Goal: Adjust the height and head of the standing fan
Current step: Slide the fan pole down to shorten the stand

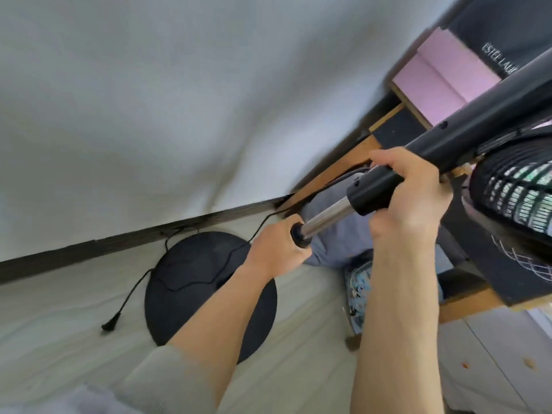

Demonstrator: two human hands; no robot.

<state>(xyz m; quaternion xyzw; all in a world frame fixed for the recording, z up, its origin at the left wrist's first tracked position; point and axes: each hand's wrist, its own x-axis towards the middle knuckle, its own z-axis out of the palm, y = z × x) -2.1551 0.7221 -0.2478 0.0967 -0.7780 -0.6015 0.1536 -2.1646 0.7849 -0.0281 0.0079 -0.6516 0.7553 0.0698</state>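
The standing fan's black neck tube (pixel 478 121) runs from the upper right down to a chrome inner pole (pixel 327 218). My right hand (pixel 409 201) grips the black tube at its lower end. My left hand (pixel 277 249) grips the height collar (pixel 299 236) where the chrome pole enters the lower stand, which is hidden by my hand. The round black base (pixel 191 276) lies on the floor below. The fan's grille (pixel 516 198) shows at the right edge.
A black power cord (pixel 131 294) with its plug lies across the base and the pale floor. A white wall with a dark skirting board (pixel 119 243) is behind. A wooden table (pixel 343 168) with pink boxes (pixel 442 76) stands at the right.
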